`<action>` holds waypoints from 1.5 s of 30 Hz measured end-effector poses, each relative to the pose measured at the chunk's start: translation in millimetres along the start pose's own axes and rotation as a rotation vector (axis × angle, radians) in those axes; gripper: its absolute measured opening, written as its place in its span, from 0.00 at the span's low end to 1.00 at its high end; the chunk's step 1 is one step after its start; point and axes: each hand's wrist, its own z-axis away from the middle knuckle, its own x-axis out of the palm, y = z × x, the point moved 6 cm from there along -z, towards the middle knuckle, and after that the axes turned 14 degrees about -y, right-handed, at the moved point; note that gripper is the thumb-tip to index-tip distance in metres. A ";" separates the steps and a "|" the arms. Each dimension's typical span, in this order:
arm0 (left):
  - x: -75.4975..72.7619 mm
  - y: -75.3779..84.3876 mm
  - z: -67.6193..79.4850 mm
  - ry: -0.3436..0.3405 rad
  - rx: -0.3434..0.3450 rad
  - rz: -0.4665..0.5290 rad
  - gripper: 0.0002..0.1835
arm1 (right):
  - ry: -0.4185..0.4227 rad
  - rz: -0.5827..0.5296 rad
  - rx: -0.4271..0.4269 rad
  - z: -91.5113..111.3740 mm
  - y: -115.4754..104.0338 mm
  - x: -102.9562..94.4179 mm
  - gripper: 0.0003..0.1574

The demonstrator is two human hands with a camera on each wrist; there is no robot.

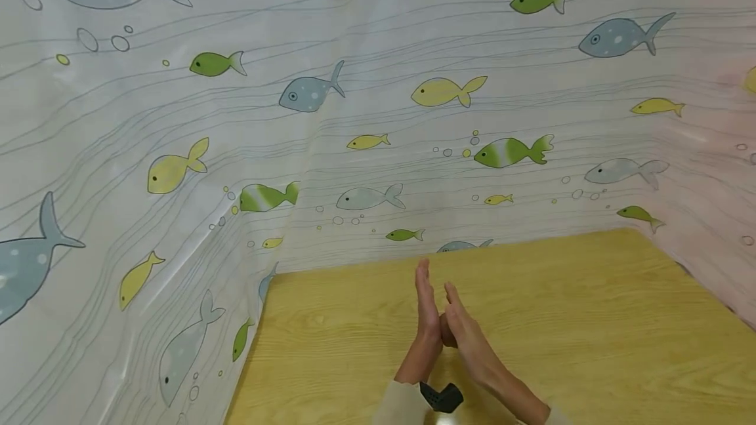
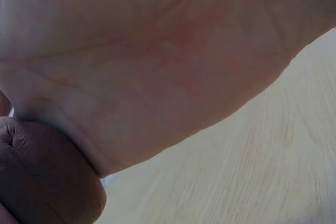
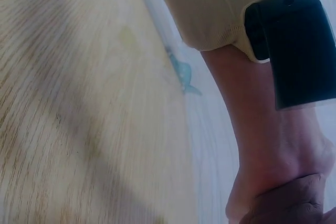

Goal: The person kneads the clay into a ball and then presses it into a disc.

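A brown lump of what looks like modelling clay sits between the two palms, above the table. My left hand presses it from the left, fingers straight and pointing up. From the other side my right hand leans against it, its fingers also straight. In the left wrist view the lump is smooth and rounded with a few creases, touching the heel of a palm. The right wrist view shows part of the lump under the left wrist; the right hand's fingers are hidden there.
A yellow wood-grain table lies beneath the hands. White sheeting with printed fish surrounds its back and sides. A black wrist device is worn at the left sleeve cuff.
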 end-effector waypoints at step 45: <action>21.0 -11.7 18.1 -0.138 -0.207 -0.041 0.34 | 0.143 0.199 -0.091 -21.5 -18.3 -15.5 0.33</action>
